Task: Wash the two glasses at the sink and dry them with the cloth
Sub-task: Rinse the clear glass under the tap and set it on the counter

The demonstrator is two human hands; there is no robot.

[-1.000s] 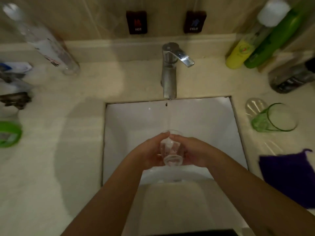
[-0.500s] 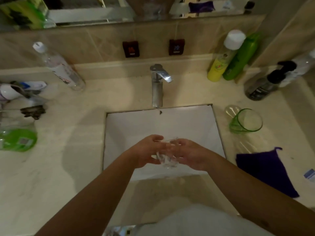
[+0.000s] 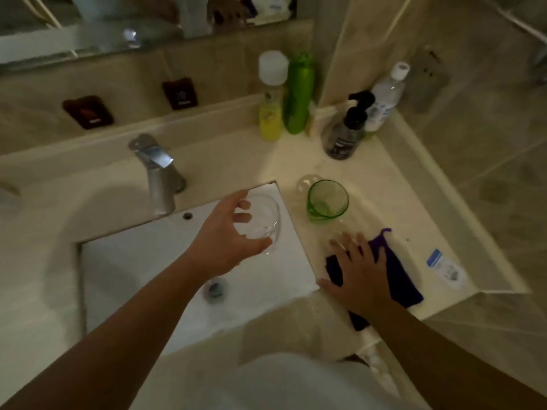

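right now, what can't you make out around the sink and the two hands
- Head view: purple cloth, its middle hidden under the right hand.
- Clear drinking glass in the left hand: too transparent and blurred to tell wet from dry.
- Small clear item behind the green glass: partly hidden, unidentifiable.
- Chrome tap: any running water is too faint to tell.

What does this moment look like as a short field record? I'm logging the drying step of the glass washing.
left hand: holds the clear glass over the sink, grip around its side
right hand: flat, fingers spread, on the purple cloth
purple cloth: lying on the counter right of the sink
green glass: on the counter, beyond the cloth, untouched
tap: no water visible
stage: clear glass not yet dried
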